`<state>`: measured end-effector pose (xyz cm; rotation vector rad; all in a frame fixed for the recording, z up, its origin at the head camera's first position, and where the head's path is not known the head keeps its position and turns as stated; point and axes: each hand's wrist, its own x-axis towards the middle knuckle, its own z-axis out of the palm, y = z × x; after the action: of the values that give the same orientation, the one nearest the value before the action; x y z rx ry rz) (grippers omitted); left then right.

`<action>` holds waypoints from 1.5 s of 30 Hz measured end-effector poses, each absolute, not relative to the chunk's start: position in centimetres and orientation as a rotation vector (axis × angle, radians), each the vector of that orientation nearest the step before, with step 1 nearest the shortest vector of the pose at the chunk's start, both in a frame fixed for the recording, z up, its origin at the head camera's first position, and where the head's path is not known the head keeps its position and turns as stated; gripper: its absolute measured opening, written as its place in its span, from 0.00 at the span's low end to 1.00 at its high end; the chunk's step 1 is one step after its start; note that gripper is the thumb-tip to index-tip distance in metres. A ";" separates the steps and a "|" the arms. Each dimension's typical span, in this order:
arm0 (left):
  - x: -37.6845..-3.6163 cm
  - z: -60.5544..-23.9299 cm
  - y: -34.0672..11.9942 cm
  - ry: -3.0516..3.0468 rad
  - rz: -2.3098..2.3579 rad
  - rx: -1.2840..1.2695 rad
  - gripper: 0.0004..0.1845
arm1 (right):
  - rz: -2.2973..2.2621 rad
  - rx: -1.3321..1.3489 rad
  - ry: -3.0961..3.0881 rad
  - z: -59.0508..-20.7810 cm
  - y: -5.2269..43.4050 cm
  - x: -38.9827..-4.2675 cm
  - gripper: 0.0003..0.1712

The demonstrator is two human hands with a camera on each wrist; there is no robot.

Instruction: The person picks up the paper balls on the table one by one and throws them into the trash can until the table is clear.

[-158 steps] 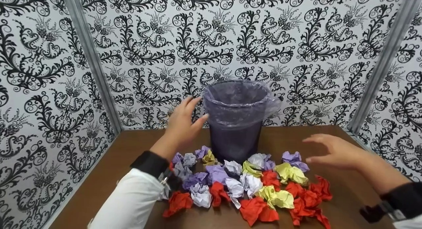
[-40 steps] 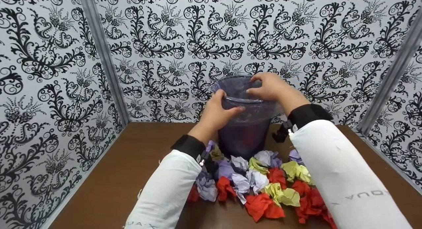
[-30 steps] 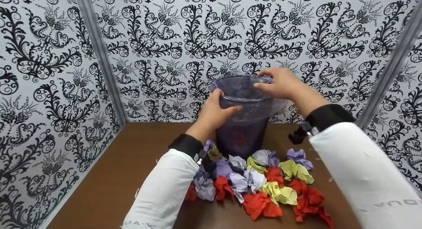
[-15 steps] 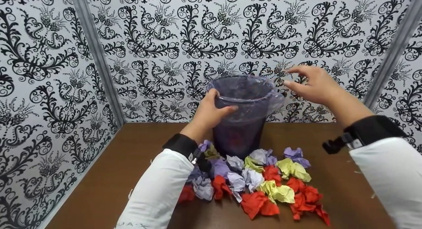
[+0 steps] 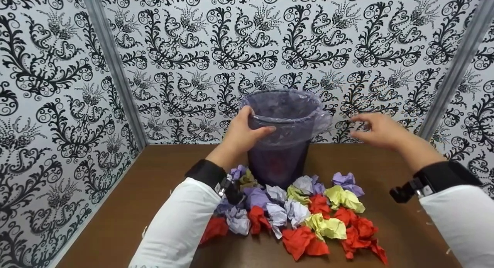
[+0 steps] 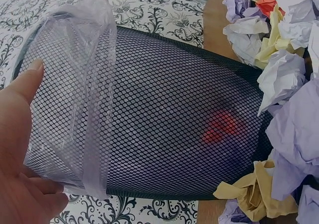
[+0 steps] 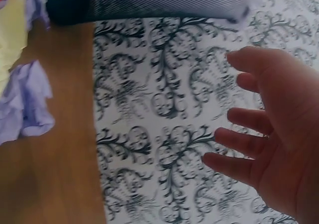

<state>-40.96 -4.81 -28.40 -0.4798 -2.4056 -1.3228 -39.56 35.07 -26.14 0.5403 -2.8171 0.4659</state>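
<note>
The left hand (image 5: 241, 134) grips the rim of the mesh bin (image 5: 279, 160). Only the left wrist view shows a red paper ball (image 6: 222, 127) inside. The right hand (image 5: 380, 131) hovers beside the bin, fingers spread, holding nothing.

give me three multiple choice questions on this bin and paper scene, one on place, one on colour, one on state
1. Where do the crumpled paper balls lie on the table?
A. behind the bin
B. in front of the bin
C. against the left wall

2. What colour is the paper seen through the mesh inside the bin?
A. red
B. yellow
C. white

3. What is the right hand doing?
A. pinching the bag
B. holding a paper ball
C. hanging open in the air, holding nothing

Answers:
1. B, the head view shows the balls heaped between the bin and the person.
2. A, the left wrist view shows a red patch behind the mesh.
3. C, its fingers are spread to the right of the bin, apart from it, while the left hand has its grip on the rim with the plastic bag.
</note>
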 end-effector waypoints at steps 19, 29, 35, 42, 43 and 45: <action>-40.3 -28.8 -4.8 -2.421 -1.334 -0.496 0.34 | 0.859 0.536 -3.133 -38.0 35.6 -39.2 0.41; -40.3 -28.9 -4.8 -2.434 -1.351 -0.474 0.33 | 0.634 0.587 -3.117 -40.8 35.7 -39.7 0.32; -40.4 -28.5 -5.0 -2.451 -1.311 -0.438 0.35 | 0.562 0.623 -3.075 -41.0 35.9 -40.2 0.24; -40.4 -28.3 -5.1 -2.481 -1.265 -0.426 0.37 | 0.562 0.658 -3.044 -41.2 36.2 -40.3 0.19; -40.4 -28.3 -5.1 -2.481 -1.262 -0.429 0.38 | 0.564 0.662 -3.044 -41.2 36.2 -40.3 0.18; -40.3 -28.2 -5.2 -2.478 -1.242 -0.431 0.38 | 0.569 0.673 -3.041 -41.0 36.3 -40.2 0.16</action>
<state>-40.32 -5.19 -28.22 -0.4307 -2.4782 -1.2417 -40.21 36.29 -41.04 0.6728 -3.0410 0.5685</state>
